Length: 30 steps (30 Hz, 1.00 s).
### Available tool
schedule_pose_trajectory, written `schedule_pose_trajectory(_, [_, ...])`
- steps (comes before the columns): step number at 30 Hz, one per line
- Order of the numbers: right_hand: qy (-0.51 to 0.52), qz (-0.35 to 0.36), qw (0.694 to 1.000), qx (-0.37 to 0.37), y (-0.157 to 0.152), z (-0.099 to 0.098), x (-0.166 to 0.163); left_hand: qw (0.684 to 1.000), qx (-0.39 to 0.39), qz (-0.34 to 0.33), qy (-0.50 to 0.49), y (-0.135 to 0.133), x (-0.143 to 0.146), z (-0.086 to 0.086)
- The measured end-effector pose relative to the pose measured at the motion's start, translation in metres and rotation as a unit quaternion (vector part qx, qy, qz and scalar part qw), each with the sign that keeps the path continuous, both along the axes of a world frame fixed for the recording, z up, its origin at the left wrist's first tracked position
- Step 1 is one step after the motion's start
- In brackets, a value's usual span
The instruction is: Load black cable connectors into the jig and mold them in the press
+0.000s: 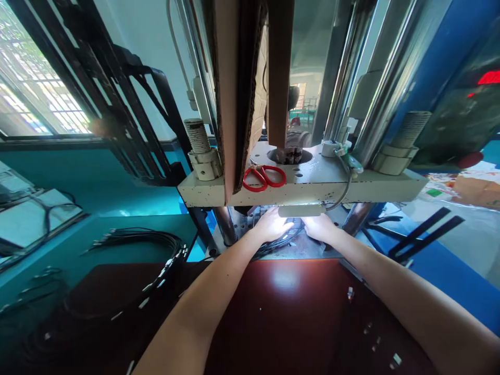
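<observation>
Both my hands reach under the thick white plate (328, 187) of a press. My left hand (271, 225) is beside a coil of black cable (279, 246) on the metal bed, its thumb pointing right and its other fingertips out of sight. Close on the other side is my right hand (319, 228), whose fingers disappear behind a lit white lamp bar (300, 210). Whether either hand grips the cable or a small part cannot be seen. Red-handled scissors (275, 176) rest at the front edge of the plate above my hands.
Steel columns (224, 225) flank the press bed. A dark red tabletop (273, 312) lies in front, with small metal connectors (396, 360) at the right. Bundled black cables with metal ends (172, 260) curve along the left. Cardboard (230, 104) stands upright on the plate.
</observation>
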State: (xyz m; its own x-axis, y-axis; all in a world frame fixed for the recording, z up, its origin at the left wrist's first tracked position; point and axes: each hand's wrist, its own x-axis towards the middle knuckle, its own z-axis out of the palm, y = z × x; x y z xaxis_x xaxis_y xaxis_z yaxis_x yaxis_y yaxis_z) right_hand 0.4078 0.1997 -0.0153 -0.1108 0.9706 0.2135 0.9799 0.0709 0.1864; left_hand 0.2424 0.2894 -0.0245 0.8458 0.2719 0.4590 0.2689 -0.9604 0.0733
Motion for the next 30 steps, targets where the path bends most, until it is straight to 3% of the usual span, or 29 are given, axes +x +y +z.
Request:
schedule_pose_trajectory(9, [0.030,-0.019,0.999,-0.010,0.010,0.003,-0.004,0.995,-0.056,0.080,-0.016,-0.007,0.008,-0.006])
schedule_pose_trajectory(14, [0.045,-0.030,0.998,-0.024,0.013,0.012,0.001,0.994,-0.075,0.076,-0.004,-0.004,0.012,0.000])
schedule_pose_trajectory(20, [0.062,-0.023,0.997,-0.030,0.017,0.020,0.005,0.983,-0.134,0.122,0.017,0.016,-0.019,0.008])
schedule_pose_trajectory(25, [0.072,0.034,0.997,-0.019,0.014,0.019,-0.025,0.996,-0.082,0.033,0.029,0.015,-0.040,0.003])
schedule_pose_trajectory(30, [0.086,0.052,0.995,-0.004,0.015,0.026,-0.039,0.997,-0.037,0.028,0.054,0.008,-0.034,0.001])
